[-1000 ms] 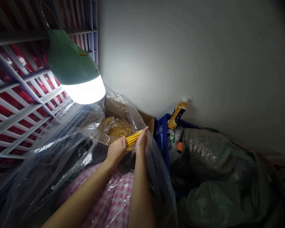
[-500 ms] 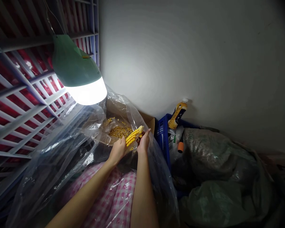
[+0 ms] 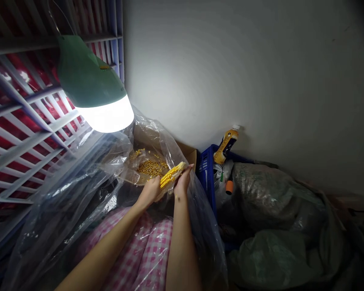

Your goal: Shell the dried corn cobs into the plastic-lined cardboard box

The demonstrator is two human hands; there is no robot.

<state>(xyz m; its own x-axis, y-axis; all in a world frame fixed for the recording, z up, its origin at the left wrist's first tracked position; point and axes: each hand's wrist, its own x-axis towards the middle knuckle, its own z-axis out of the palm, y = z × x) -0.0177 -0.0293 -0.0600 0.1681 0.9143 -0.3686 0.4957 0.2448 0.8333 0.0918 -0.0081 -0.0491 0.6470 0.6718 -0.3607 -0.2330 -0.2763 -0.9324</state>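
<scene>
A yellow corn cob [image 3: 172, 174] with some rows of kernels stripped off is held between both hands, its tip tilted up to the right. My left hand [image 3: 150, 192] is closed round its lower end. My right hand [image 3: 182, 180] grips its upper part with fingers curled over it. Just beyond the cob lies a heap of loose kernels [image 3: 151, 166] inside a clear plastic bag [image 3: 115, 161] that lines a cardboard box [image 3: 190, 154].
A lit lamp with a green shade [image 3: 94, 89] hangs at the upper left before a white and red grille [image 3: 21, 121]. A blue crate [image 3: 208, 173] with an orange bottle [image 3: 227, 146] stands right of the box. Full grey-green sacks [image 3: 276, 218] fill the right side. Pink checked cloth covers my lap [image 3: 145, 254].
The cob's tip has swung up and to the right between the hands, and my right hand has shifted along it. The view has wobbled slightly.
</scene>
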